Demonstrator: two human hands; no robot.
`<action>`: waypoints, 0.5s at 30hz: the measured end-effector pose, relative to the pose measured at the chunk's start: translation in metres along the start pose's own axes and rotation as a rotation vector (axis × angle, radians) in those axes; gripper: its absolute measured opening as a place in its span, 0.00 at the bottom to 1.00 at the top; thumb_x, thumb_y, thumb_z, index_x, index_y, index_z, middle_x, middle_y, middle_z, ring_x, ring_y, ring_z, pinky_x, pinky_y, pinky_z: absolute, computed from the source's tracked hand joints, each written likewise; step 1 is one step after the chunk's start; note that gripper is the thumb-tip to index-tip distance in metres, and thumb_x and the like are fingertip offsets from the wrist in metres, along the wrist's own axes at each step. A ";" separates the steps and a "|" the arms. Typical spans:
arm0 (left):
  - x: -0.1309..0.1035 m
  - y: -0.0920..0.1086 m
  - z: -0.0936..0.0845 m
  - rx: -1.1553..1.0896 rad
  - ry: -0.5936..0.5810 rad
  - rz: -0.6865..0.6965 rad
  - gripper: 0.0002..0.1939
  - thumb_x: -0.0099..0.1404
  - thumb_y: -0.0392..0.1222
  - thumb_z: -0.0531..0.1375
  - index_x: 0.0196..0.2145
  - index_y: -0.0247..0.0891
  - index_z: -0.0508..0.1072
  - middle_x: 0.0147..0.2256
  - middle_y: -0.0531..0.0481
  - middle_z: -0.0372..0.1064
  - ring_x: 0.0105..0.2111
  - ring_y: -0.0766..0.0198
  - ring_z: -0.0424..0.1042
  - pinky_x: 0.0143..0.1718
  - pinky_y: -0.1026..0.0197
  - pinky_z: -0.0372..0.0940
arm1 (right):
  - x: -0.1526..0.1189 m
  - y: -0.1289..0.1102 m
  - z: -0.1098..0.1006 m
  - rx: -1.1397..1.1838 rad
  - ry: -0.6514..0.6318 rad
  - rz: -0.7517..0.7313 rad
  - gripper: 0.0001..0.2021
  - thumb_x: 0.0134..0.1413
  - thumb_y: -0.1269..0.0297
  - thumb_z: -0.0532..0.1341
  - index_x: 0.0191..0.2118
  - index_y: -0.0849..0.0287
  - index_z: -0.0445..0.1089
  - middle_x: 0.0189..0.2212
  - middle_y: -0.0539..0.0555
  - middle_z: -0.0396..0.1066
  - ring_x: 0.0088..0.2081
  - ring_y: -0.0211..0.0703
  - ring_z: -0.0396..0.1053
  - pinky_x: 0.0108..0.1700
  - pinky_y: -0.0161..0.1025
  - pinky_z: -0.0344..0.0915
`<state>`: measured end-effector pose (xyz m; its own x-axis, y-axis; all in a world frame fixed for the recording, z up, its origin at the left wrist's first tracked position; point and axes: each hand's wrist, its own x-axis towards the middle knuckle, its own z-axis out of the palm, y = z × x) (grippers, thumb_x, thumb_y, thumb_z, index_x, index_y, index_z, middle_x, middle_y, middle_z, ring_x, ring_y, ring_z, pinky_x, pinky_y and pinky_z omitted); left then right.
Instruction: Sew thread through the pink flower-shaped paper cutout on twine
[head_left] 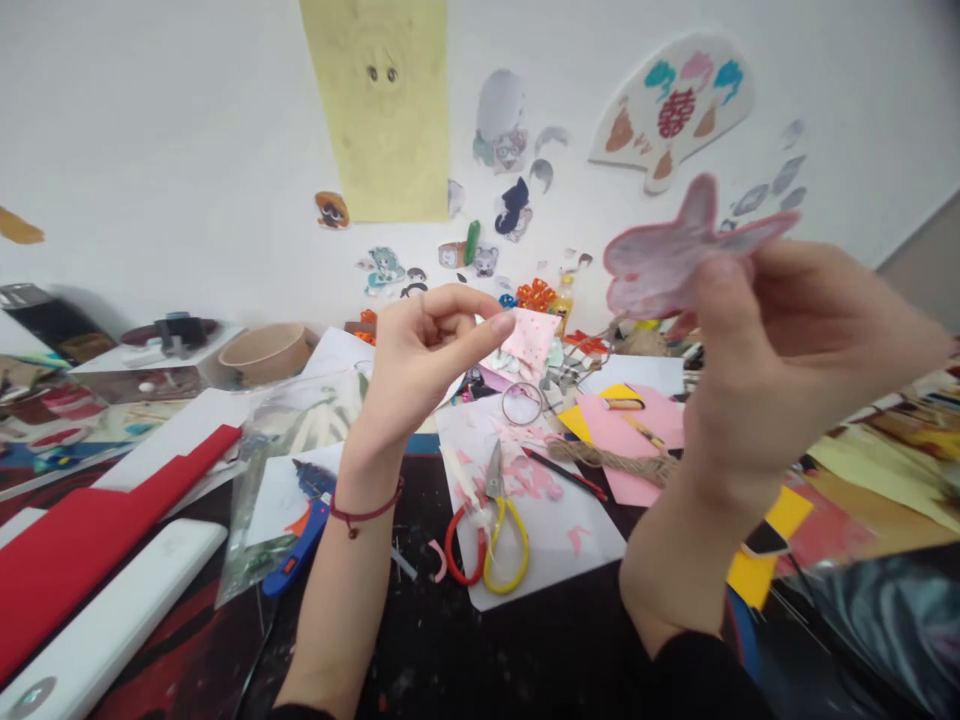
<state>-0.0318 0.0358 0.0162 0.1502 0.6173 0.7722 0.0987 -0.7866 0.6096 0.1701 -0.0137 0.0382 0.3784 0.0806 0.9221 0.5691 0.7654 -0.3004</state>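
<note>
My right hand is raised and pinches a pink-edged, rabbit-shaped paper cutout between thumb and fingers. To its left, my left hand is up over the table with curled fingers, thumb and index tip close together. Whether anything small sits in that pinch I cannot make out. Just past the left thumb a pink dotted piece shows; contact with it is unclear. Scissors with red and yellow handles lie below on a white sheet among pink scraps.
A blue glue gun lies beside my left forearm. Further left are a long white case, a red strip and a tape roll. A dark pencil, twine and pink paper lie near the middle.
</note>
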 end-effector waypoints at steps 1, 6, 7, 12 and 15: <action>0.001 -0.011 0.004 0.139 -0.059 -0.052 0.12 0.66 0.52 0.64 0.34 0.40 0.77 0.22 0.53 0.66 0.22 0.68 0.62 0.25 0.63 0.56 | 0.004 0.001 -0.004 -0.008 0.040 -0.012 0.05 0.56 0.69 0.66 0.30 0.58 0.75 0.23 0.49 0.63 0.27 0.37 0.64 0.32 0.38 0.62; 0.003 -0.059 0.020 0.927 -0.254 -0.330 0.18 0.69 0.48 0.58 0.45 0.29 0.76 0.38 0.32 0.77 0.41 0.46 0.76 0.40 0.52 0.64 | 0.003 0.011 -0.025 0.090 0.035 0.113 0.06 0.53 0.73 0.67 0.28 0.59 0.74 0.20 0.47 0.65 0.20 0.32 0.62 0.24 0.34 0.60; 0.002 -0.064 0.020 0.944 -0.277 -0.350 0.18 0.69 0.47 0.58 0.45 0.29 0.76 0.40 0.31 0.77 0.43 0.44 0.75 0.43 0.51 0.65 | -0.004 0.014 -0.030 0.096 -0.034 0.201 0.04 0.53 0.71 0.68 0.29 0.58 0.75 0.20 0.47 0.67 0.20 0.32 0.63 0.23 0.33 0.60; -0.007 -0.077 0.023 0.948 -0.419 -0.417 0.17 0.69 0.48 0.55 0.43 0.33 0.77 0.40 0.35 0.78 0.46 0.44 0.75 0.48 0.48 0.65 | -0.060 0.028 -0.068 0.158 -0.407 0.705 0.06 0.52 0.64 0.70 0.32 0.60 0.77 0.24 0.48 0.72 0.22 0.32 0.67 0.24 0.32 0.65; -0.022 -0.084 0.029 0.919 -0.473 -0.471 0.18 0.68 0.47 0.56 0.45 0.27 0.75 0.44 0.28 0.75 0.49 0.38 0.73 0.50 0.45 0.65 | -0.087 0.024 -0.086 0.244 -0.496 0.904 0.08 0.50 0.62 0.71 0.32 0.61 0.76 0.24 0.48 0.72 0.22 0.32 0.68 0.23 0.31 0.66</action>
<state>-0.0147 0.0878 -0.0571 0.2449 0.9401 0.2371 0.8986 -0.3119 0.3085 0.2136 -0.0571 -0.0703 0.2166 0.8937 0.3930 0.0421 0.3936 -0.9183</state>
